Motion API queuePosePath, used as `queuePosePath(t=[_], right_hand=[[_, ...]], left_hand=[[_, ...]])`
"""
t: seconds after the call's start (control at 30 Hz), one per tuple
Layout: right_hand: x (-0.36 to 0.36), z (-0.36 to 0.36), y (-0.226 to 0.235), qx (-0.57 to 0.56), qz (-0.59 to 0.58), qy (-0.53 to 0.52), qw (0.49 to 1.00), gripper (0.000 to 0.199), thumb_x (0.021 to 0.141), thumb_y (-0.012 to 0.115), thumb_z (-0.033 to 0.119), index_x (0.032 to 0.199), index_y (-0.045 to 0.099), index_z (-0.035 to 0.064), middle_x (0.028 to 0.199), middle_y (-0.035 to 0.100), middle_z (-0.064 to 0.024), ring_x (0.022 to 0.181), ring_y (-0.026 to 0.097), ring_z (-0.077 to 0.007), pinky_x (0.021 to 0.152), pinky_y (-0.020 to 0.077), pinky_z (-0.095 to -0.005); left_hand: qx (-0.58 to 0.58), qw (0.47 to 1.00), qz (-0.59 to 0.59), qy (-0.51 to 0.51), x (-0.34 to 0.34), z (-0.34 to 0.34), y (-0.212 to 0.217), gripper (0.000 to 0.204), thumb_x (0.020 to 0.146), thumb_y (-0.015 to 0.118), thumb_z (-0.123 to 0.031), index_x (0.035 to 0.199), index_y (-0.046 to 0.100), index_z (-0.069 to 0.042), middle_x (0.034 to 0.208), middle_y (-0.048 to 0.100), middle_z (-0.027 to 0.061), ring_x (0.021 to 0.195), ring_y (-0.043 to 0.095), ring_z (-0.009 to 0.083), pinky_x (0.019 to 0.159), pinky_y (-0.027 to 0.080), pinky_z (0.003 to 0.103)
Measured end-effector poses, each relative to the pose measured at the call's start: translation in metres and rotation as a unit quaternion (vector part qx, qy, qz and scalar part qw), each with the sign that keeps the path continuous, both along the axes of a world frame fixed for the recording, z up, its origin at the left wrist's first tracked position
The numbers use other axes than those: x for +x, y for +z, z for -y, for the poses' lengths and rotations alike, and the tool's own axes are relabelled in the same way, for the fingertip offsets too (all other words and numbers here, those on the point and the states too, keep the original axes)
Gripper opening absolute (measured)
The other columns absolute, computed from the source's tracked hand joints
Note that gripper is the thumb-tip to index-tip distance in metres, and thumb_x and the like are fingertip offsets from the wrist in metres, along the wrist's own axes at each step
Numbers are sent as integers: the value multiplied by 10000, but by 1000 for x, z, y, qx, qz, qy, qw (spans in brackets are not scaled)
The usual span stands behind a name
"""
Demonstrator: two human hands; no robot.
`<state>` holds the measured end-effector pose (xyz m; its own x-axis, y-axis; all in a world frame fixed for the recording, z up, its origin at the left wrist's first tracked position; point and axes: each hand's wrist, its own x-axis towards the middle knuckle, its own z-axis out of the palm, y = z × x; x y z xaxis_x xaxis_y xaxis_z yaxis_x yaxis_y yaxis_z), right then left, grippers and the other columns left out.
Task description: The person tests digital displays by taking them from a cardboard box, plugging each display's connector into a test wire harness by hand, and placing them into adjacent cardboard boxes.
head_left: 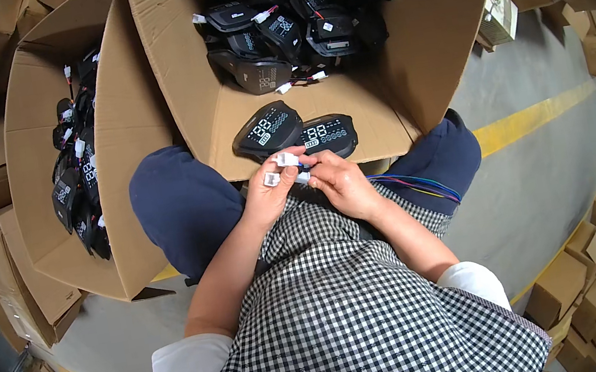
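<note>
Over my lap, my left hand [266,199] is closed with white plastic wire connectors [285,160] between its thumb and fingers. Close against it, my right hand [345,185] pinches another small white connector [303,177], partly covered by the fingers. A bundle of blue, red and yellow wires [423,186] trails from below my right hand across my right thigh. Just beyond my fingers, two black display units [267,130] with pale markings lie on the front flap of the big cardboard box; the right one [329,136] is partly behind my hands.
The open cardboard box [176,57] between my knees holds a heap of black display units [274,34] with white plugs. A second box [41,188] at the left holds more. Stacked cartons [563,284] stand beyond a yellow floor line [536,117] on the right.
</note>
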<state>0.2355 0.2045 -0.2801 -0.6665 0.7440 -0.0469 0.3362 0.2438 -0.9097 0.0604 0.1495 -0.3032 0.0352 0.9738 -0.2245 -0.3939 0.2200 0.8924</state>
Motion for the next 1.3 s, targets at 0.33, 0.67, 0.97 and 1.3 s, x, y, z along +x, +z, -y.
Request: queuePosePath(t=[0.33, 0.67, 0.97, 1.3], right_hand=[[9, -25, 57, -39, 166, -30, 985, 271, 899, 601, 294, 790, 624, 47, 671, 624, -162, 633, 621, -375, 587, 486, -463], [25, -37, 21, -416, 52, 20, 907, 215, 931, 607, 160, 811, 665, -9, 613, 525, 31, 563, 445, -66, 517, 375, -270], [31, -65, -6, -460, 63, 130, 876, 198, 950, 603, 178, 827, 657, 32, 667, 542, 54, 585, 428, -52, 531, 362, -221], [-35, -161, -148, 167, 400, 35, 900, 194, 862, 630, 266, 951, 740, 133, 1222, 600, -77, 1156, 527, -307, 957, 428, -391]], left_hand=[[99, 937, -329, -65, -8, -5, 10, 277, 880, 687, -195, 1059, 660, 15, 860, 646, 74, 803, 577, 186, 746, 445, 302], [183, 851, -478, -113, -7, -9, 15, 274, 736, 766, -217, 989, 722, -123, 736, 612, 18, 719, 560, 225, 636, 441, 371], [153, 875, -435, -149, -10, -12, 12, 289, 704, 801, -257, 947, 725, -118, 742, 613, 15, 704, 540, 217, 631, 428, 355], [99, 895, -432, -45, -9, -21, 5, 132, 700, 788, -130, 814, 723, -121, 731, 679, 9, 719, 566, 196, 774, 411, 350]])
